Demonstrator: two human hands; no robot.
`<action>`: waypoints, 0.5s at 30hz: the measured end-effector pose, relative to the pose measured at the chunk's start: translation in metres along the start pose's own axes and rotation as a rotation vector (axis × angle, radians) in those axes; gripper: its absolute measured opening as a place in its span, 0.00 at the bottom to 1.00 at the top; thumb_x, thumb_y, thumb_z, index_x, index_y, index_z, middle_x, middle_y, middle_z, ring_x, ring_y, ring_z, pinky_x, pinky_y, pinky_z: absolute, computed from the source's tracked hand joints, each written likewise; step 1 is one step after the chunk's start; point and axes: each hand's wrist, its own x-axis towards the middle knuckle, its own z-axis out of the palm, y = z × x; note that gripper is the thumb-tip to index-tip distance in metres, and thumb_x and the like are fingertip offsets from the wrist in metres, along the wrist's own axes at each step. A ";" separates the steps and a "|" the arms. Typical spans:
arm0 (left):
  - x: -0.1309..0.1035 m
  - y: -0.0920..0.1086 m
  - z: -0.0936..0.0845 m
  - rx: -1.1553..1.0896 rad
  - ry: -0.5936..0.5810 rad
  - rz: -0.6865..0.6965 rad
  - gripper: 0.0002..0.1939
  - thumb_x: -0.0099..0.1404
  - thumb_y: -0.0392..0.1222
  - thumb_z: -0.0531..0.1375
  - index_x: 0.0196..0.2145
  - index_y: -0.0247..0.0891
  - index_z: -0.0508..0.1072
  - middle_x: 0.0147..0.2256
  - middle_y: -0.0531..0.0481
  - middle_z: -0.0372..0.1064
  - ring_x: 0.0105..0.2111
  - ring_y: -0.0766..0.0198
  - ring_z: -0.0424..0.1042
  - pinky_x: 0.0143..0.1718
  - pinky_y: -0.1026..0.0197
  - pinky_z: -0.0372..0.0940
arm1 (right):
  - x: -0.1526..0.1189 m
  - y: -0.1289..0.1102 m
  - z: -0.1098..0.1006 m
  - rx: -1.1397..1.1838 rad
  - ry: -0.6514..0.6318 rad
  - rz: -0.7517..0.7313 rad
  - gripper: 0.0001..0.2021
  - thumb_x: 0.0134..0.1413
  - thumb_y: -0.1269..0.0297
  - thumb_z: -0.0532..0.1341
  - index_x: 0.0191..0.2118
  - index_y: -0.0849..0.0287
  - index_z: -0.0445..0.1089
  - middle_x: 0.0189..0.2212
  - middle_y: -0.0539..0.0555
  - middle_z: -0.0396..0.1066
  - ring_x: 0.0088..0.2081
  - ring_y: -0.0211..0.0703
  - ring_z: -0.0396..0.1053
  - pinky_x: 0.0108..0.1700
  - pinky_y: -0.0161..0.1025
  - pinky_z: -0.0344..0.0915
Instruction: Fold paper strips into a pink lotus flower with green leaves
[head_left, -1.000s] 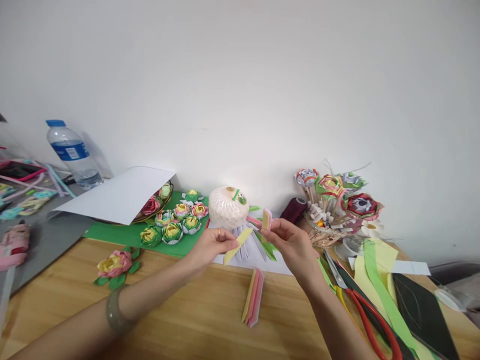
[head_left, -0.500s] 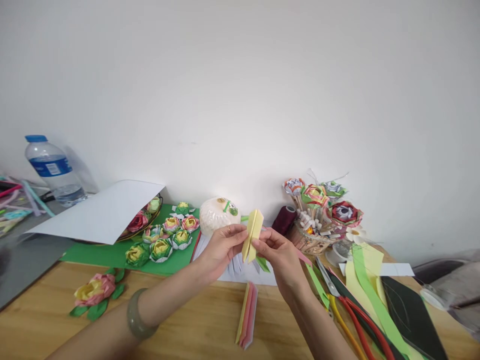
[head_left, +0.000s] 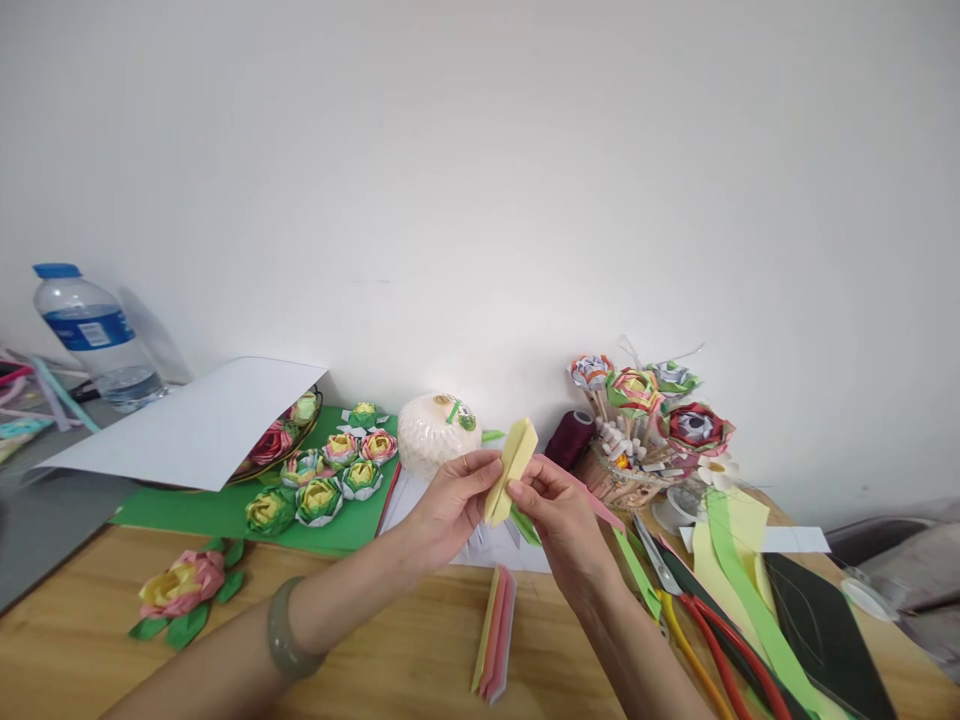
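Observation:
A folded pale yellow paper strip (head_left: 512, 470) is held up between both hands, tilted, with a crease along its length. My left hand (head_left: 459, 500) pinches its left edge between thumb and fingers. My right hand (head_left: 553, 500) pinches its right edge lower down, thumb on the front face. Below them, folded strips in yellow, pink and white (head_left: 495, 635) lie stacked on the wooden table (head_left: 405, 650). A white round container (head_left: 431, 437) stands behind my left hand, and a dark thread spool (head_left: 571, 438) behind my right.
Folded paper flowers (head_left: 319, 500) sit on green paper at left, with a pink-yellow one (head_left: 184, 585) nearer. A white sheet (head_left: 187, 425) and water bottle (head_left: 97, 335) are farther left. At right are scissors (head_left: 660, 565), green strips (head_left: 739, 580) and a basket of flowers (head_left: 622, 480).
The yellow strip has tilted further right at its top, and its gap has narrowed. Both hands still pinch it. The view has shifted slightly.

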 end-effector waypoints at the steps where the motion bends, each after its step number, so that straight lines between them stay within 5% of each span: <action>1: 0.000 0.000 0.000 0.001 -0.001 0.003 0.11 0.44 0.37 0.69 0.27 0.33 0.74 0.24 0.53 0.72 0.24 0.72 0.69 0.26 0.71 0.62 | 0.000 0.001 -0.001 -0.002 -0.007 -0.005 0.09 0.34 0.64 0.70 0.23 0.60 0.71 0.22 0.47 0.67 0.26 0.35 0.63 0.32 0.33 0.61; 7: -0.002 0.003 0.001 -0.010 -0.060 0.022 0.15 0.41 0.36 0.70 0.29 0.34 0.73 0.25 0.53 0.72 0.24 0.72 0.68 0.24 0.71 0.59 | 0.002 0.004 -0.004 -0.038 -0.066 -0.025 0.12 0.37 0.64 0.70 0.32 0.56 0.73 0.21 0.46 0.65 0.27 0.37 0.63 0.34 0.36 0.61; 11: -0.004 0.002 0.001 -0.007 -0.091 0.052 0.14 0.41 0.37 0.70 0.20 0.33 0.67 0.23 0.54 0.69 0.24 0.72 0.67 0.24 0.70 0.58 | 0.002 0.004 -0.004 -0.063 -0.112 -0.047 0.06 0.38 0.64 0.69 0.26 0.56 0.73 0.21 0.47 0.65 0.27 0.38 0.62 0.35 0.37 0.60; 15: -0.006 -0.003 0.001 -0.004 -0.065 0.041 0.14 0.41 0.38 0.70 0.21 0.33 0.68 0.23 0.55 0.67 0.22 0.73 0.64 0.23 0.70 0.56 | 0.002 0.002 -0.003 -0.043 -0.125 -0.037 0.05 0.37 0.64 0.69 0.23 0.56 0.73 0.22 0.47 0.67 0.28 0.37 0.62 0.35 0.36 0.60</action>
